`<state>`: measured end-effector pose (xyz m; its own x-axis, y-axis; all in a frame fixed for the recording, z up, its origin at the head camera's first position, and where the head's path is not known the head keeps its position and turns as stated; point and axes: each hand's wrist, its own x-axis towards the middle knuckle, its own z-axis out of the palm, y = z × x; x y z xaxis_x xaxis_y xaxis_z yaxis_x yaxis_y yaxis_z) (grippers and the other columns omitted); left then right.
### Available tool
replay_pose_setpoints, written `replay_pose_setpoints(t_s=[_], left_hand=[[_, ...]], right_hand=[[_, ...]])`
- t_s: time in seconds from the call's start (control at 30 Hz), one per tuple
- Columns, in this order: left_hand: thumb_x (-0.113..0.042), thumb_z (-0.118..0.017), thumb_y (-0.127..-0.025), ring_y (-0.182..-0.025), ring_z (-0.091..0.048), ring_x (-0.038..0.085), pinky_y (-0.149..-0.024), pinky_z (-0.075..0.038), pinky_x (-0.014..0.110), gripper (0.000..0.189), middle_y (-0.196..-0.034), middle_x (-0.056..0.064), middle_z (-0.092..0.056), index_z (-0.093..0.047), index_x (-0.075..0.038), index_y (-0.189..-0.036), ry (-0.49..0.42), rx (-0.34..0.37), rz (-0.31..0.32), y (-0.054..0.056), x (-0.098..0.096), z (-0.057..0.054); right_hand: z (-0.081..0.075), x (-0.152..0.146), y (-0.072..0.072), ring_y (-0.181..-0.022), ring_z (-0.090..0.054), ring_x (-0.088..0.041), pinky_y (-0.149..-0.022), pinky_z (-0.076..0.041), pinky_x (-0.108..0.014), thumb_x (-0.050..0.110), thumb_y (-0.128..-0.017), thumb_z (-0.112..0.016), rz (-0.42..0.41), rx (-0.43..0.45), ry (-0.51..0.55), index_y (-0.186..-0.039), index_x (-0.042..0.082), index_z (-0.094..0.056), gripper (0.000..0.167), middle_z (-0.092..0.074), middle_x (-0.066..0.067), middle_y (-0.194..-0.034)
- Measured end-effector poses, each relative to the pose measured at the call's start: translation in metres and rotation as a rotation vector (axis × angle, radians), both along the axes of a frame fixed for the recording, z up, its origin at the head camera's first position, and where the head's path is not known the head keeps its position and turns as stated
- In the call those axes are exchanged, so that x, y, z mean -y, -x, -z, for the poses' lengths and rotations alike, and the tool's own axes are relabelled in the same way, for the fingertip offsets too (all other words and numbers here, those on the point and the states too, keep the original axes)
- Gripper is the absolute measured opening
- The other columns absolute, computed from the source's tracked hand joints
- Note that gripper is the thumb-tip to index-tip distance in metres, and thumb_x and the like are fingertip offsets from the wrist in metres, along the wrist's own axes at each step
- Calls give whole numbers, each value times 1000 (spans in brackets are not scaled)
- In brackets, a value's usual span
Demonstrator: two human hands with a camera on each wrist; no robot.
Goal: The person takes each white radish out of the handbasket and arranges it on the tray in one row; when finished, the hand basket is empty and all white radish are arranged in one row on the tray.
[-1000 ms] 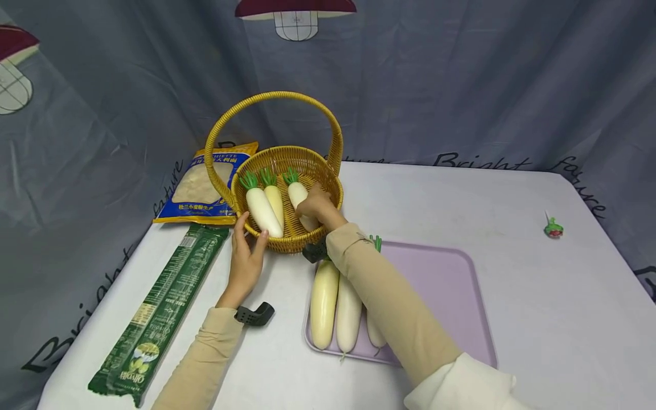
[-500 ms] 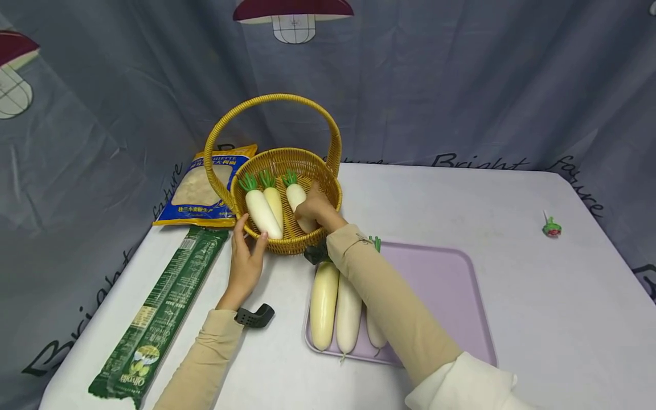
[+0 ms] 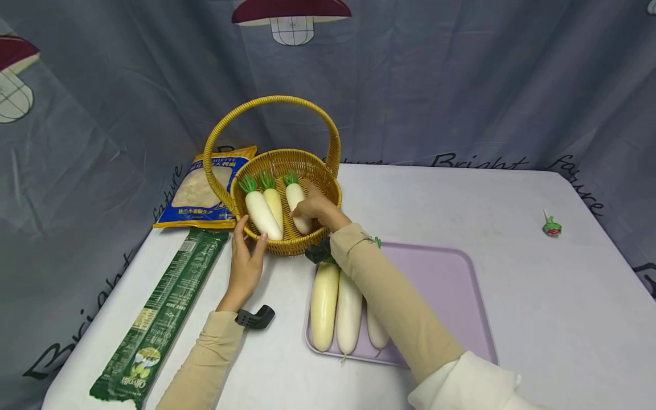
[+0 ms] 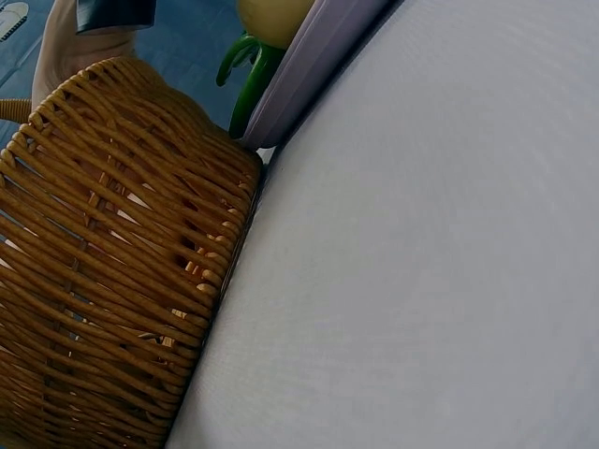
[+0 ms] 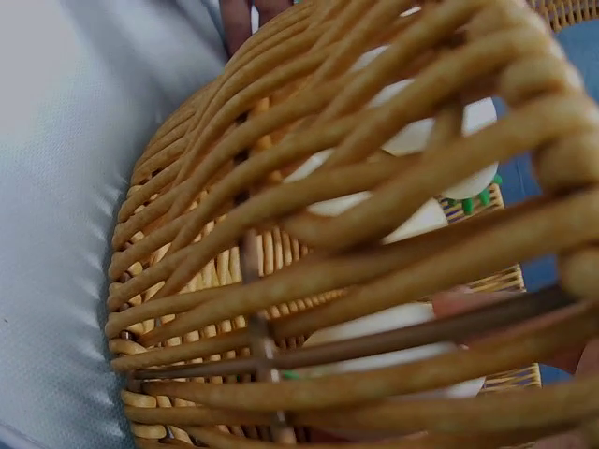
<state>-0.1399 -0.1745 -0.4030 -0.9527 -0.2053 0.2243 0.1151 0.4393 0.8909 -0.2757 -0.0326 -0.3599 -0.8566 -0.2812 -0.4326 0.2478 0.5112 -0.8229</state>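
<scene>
In the head view a yellow wicker basket (image 3: 287, 246) holds a large white radish (image 3: 262, 213), a pale yellow one (image 3: 274, 204) and a smaller white radish (image 3: 294, 195), all with green tops. My right hand (image 3: 319, 208) reaches over the near right rim and holds the smaller white radish, thumb on its left side and fingers on its right. My left hand (image 3: 245, 272) rests against the basket's front left side, thumb and fingers spread at the rim. The left wrist view shows the basket's woven wall (image 4: 112, 253); through the weave in the right wrist view, a white radish (image 5: 384, 346) shows.
A lilac tray (image 3: 435, 273) with several long radishes (image 3: 324, 307) lies right of the basket, partly under my right forearm. Left are a green pasta packet (image 3: 164, 313) and a blue and orange pasta bag (image 3: 197, 191). A small green and red item (image 3: 552, 228) lies far right.
The lower end of the smaller white radish has swung slightly left inside the basket along with my right hand. My left hand stays at the rim.
</scene>
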Motion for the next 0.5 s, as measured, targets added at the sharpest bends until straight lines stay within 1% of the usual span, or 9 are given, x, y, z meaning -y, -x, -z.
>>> replay_pose_setpoints(t_s=[0.1,0.23,0.27,0.37,0.5], left_hand=[[-20,-45,-95,-129,-30,39,-108,-28,48,56,-145,22,-18,-18,-8,-142,-1,-4,1,-1,-1,-1],[-20,-46,-94,-129,-30,39,-108,-28,48,56,-144,22,-19,-18,-9,-142,-1,3,-4,0,0,1],[-20,-46,-94,-130,-30,38,-108,-28,48,57,-145,21,-19,-18,-10,-142,-2,4,-5,2,2,4],[-25,-47,-94,-130,-30,36,-108,-29,47,58,-146,17,-19,-17,-16,-143,7,-7,-4,9,8,18],[-25,-46,-94,-129,-31,37,-107,-29,47,58,-145,18,-19,-17,-15,-143,8,-8,-4,8,7,15]], right_hand=[[-1,-1,1,-113,-47,-29,-83,-49,-39,5,-81,-63,-17,11,21,-144,26,-20,80,-23,-8,-146],[-3,-3,1,-93,-55,-27,-73,-53,-39,7,-84,-62,-46,52,78,-141,30,-30,69,-28,-11,-142],[-2,-4,1,-89,-56,-27,-72,-53,-40,7,-84,-61,-49,67,102,-140,30,-31,67,-29,-12,-141],[-2,-5,2,-82,-56,-24,-73,-54,-41,7,-85,-60,-61,93,148,-137,30,-36,62,-32,-13,-139],[-1,-6,2,-81,-58,-23,-74,-54,-41,10,-85,-61,-93,103,162,-136,32,-39,59,-35,-11,-137]])
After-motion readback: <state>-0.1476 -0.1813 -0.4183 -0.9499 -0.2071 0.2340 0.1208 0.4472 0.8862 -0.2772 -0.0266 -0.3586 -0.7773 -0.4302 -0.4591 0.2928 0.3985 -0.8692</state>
